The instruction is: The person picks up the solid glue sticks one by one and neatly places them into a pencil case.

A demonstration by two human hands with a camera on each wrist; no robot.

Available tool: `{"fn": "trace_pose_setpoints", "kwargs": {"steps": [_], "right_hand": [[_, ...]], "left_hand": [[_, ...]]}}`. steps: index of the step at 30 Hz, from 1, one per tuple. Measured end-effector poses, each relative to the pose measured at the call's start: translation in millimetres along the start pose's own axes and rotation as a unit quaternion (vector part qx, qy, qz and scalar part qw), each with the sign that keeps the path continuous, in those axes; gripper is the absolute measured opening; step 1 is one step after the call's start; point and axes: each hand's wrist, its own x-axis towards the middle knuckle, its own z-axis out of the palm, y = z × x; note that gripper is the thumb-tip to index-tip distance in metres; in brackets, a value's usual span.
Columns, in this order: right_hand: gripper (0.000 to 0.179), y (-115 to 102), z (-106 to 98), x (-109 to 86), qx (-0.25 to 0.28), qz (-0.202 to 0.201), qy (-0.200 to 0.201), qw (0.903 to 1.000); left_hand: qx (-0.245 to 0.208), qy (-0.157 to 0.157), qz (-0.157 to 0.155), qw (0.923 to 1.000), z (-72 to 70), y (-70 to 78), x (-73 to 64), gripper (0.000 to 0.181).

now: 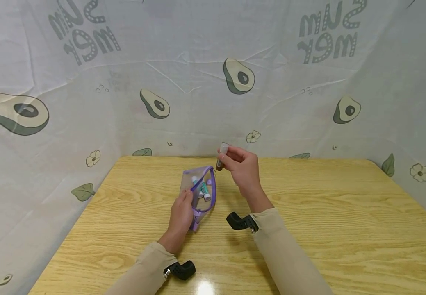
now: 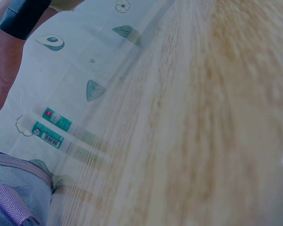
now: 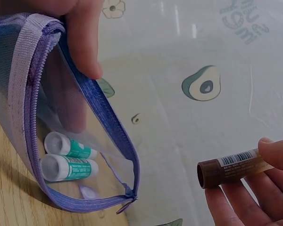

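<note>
My left hand (image 1: 181,211) grips the near left edge of a mesh zipper pouch (image 1: 214,190) with purple trim, thumb on top. The pouch's mouth gapes toward the right. Inside it lie two green-and-white lip balm tubes (image 3: 68,168), side by side, and a small pale purple piece (image 3: 88,191). Up and to the right of the pouch, my right hand (image 1: 244,169) pinches a brown lip balm tube (image 3: 233,165) between thumb and fingers, apart from the pouch. A barcode label shows on it; its upper end looks translucent, and its brown end points down in the head view.
Under the pouch is a light wood-grain table (image 1: 327,229). A pale curtain (image 1: 198,73) printed with avocados, leaves and flowers hangs along the table's back and sides. Black camera mounts (image 1: 240,221) stick out from both wrists.
</note>
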Motion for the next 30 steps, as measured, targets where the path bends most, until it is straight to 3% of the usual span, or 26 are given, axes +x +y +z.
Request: {"fn": "trace_pose_setpoints", "kwargs": {"steps": [18, 30], "right_hand": [[0.028, 12.6, 6.2, 0.2, -0.041, 0.023, -0.004, 0.9989], [0.033, 30.7, 15.3, -1.1, -0.077, 0.067, -0.008, 0.9947]], "left_hand": [[0.011, 0.005, -0.003, 0.9999, 0.7, 1.3, -3.4, 0.054], [0.011, 0.005, -0.002, 0.9999, 1.0, 5.7, -3.8, 0.053]]}}
